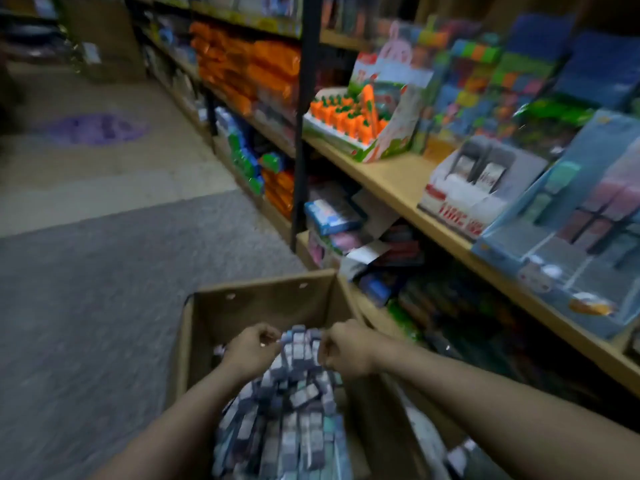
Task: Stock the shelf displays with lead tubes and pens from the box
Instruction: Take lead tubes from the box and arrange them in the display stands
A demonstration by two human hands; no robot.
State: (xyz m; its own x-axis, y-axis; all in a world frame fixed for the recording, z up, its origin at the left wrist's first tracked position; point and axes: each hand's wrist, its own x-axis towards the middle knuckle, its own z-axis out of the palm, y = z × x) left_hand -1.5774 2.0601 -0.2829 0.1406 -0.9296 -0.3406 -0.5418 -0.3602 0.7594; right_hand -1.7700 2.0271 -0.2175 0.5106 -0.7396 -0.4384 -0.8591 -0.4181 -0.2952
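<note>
Ahead of the fingers (266, 336), the brown cardboard box's far wall (263, 303) blocks passage. Packed small grey-blue packets (294, 403) fill space beneath them. Right, the wooden shelf edge (388, 183) obstructs; left, grey carpet (104, 289) lies open.

Box (263, 299) at lower centre holds the bundle of tubes (298, 393); shelves (398, 174) occupy the right; floor (104, 237) lies left.

Box (263, 303): brown cardboard, open-topped — lower centre of the frame.
Lead tubes (298, 403): small grey-blue packs, blurred — heaped inside the box.
Shelf displays (471, 188): tilted trays, right side.
</note>
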